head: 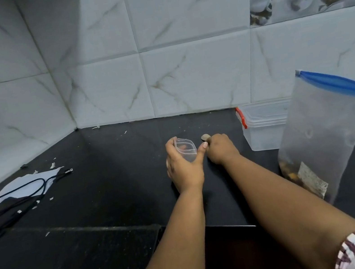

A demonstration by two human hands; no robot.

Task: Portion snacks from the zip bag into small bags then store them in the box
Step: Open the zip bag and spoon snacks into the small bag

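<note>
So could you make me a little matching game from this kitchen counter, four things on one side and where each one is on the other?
Things:
1. small bag
2. snack piece
3. zip bag
4. box

Places:
A. standing at the right, blue strip on top
B. by the wall, behind the zip bag
C. gripped by the left hand
D. pinched by the right hand

Pairs: 1-C, 2-D, 3-A, 4-B

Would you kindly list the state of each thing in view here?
small bag: mouth open, held upright by left hand
snack piece: pinched in right hand
zip bag: standing upright, nearly empty
box: on counter, lid state unclear
cable: lying loose
</note>
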